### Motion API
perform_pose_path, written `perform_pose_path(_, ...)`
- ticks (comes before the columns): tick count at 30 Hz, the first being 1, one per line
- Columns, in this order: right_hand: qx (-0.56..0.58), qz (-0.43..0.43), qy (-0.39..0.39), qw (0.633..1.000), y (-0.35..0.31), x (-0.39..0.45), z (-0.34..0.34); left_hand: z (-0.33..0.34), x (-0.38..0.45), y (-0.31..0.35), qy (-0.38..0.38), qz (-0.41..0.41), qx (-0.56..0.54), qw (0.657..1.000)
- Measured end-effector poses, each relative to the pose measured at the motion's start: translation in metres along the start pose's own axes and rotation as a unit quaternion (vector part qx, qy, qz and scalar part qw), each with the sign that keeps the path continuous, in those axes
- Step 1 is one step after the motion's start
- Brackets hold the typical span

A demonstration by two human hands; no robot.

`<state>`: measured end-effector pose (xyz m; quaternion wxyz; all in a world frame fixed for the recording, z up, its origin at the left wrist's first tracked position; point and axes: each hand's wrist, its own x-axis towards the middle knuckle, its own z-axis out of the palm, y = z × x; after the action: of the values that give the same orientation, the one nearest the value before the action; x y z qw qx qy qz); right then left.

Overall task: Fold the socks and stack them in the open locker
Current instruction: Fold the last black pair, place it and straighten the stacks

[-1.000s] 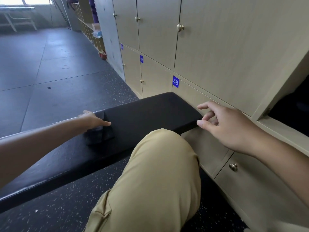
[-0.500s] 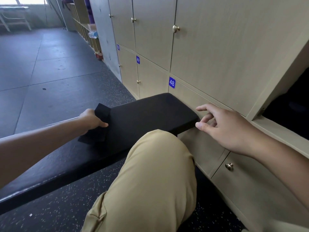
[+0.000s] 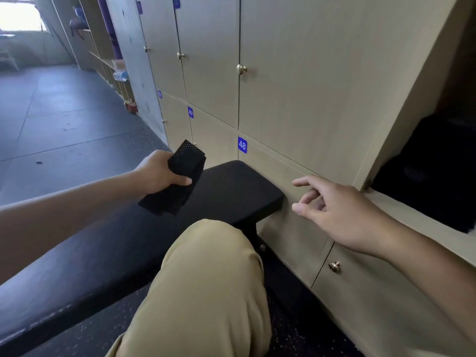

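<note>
While the left hand (image 3: 159,173) grips the folded black socks (image 3: 180,176), lifted clear above the black bench (image 3: 231,191), the right hand (image 3: 334,212) hangs loose-fingered and holds nothing, well right of the grip. Farther right, the open locker (image 3: 432,176) gapes dark; its contents cannot be made out.

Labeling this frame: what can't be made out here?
- Head view: open locker interior is too dark; any stacked socks can't be told.
- Folded socks in the left hand: count unclear, fingers cover part.
- Right hand holds nothing.
- Far label: number too small.
</note>
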<state>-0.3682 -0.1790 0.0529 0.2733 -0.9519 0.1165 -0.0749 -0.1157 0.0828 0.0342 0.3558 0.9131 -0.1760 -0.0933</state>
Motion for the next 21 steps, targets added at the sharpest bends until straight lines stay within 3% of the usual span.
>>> perform_pose_path(11,0.06,0.045,0.017,0.997,0.018,-0.014,-0.018,0.058,-0.001,0.13,-0.077,0.1,-0.079,0.989)
perform_pose_path(21,0.238,0.122,0.143,0.953,0.047,-0.022,-0.038,0.109,-0.034,0.213,-0.245,0.131,-0.21,0.937)
